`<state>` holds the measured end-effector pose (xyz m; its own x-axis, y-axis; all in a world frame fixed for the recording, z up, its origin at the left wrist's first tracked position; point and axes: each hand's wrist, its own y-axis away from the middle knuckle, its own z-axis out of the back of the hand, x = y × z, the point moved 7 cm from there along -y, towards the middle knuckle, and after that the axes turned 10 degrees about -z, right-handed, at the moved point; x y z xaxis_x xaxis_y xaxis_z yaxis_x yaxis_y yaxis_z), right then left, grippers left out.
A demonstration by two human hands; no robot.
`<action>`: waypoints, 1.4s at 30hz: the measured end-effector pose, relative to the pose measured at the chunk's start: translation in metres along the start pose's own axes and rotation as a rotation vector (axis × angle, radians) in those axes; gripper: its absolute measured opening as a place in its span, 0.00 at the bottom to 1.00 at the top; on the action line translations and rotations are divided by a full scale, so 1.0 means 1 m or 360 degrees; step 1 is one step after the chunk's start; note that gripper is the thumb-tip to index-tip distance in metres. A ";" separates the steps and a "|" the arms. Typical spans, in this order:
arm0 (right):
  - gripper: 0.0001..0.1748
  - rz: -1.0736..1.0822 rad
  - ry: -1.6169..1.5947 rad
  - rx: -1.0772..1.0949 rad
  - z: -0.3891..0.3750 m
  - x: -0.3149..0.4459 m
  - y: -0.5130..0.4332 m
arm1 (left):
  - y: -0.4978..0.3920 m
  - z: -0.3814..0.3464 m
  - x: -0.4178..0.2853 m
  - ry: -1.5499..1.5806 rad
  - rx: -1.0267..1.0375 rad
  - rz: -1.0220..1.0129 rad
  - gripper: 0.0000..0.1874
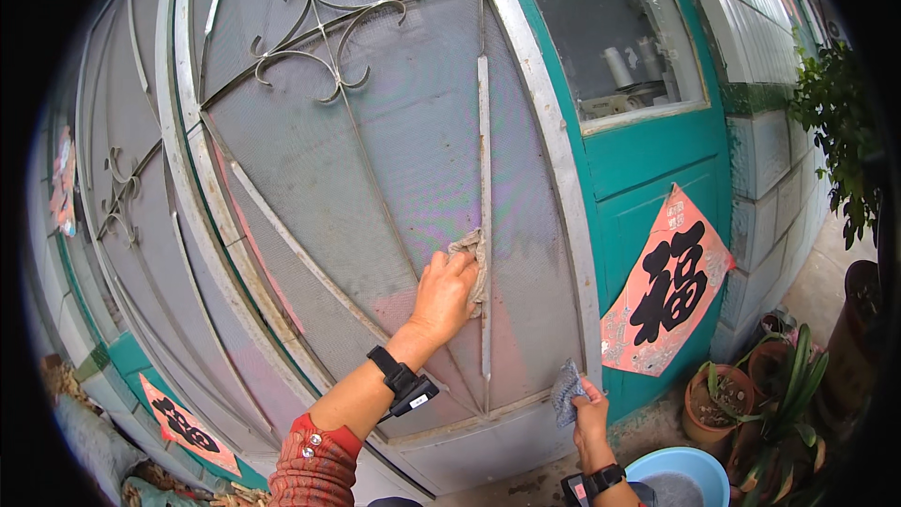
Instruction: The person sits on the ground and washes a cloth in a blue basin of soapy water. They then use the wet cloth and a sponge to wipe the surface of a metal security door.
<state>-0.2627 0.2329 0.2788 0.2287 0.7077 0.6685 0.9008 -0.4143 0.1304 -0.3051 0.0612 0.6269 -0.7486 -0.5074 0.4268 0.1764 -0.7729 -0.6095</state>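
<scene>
My left hand [443,292] presses a crumpled, beige-grey cloth [479,274] against the mesh of a screen door [394,176], beside a vertical metal strip [485,155]. Lower down at the right, my right hand [590,412] grips a blue-grey cloth [566,393] near the bottom right corner of the door's metal frame. Scrolled metalwork [324,32] crosses the upper part of the mesh. Both wrists carry black straps with small devices.
A light blue basin [721,468] of cloudy water stands below my right hand. Potted plants [711,412] line the right side. A green door [654,162] bears a pink paper diamond [672,296] with a black character. Another screen panel [151,225] is at left.
</scene>
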 end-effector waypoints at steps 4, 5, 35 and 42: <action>0.27 0.0008 -0.0004 -0.0020 -0.002 0.005 0.004 | -0.012 0.032 0.024 0.0107 -0.0024 0.0060 0.30; 0.27 0.0036 -0.0038 -0.0004 -0.004 0.006 0.004 | -0.024 0.049 0.033 0.0051 -0.0118 0.0038 0.30; 0.27 -0.0053 0.0033 0.0021 0.005 -0.026 -0.018 | -0.031 0.006 0.029 -0.0633 -0.0022 0.0107 0.26; 0.27 -0.0041 0.0064 0.0021 0.002 -0.014 -0.006 | 0.029 -0.031 -0.016 -0.0094 0.0239 0.0105 0.21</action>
<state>-0.2702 0.2271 0.2673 0.1907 0.6944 0.6938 0.9110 -0.3885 0.1384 -0.3076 0.0589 0.5817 -0.6942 -0.5771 0.4301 0.3209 -0.7831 -0.5327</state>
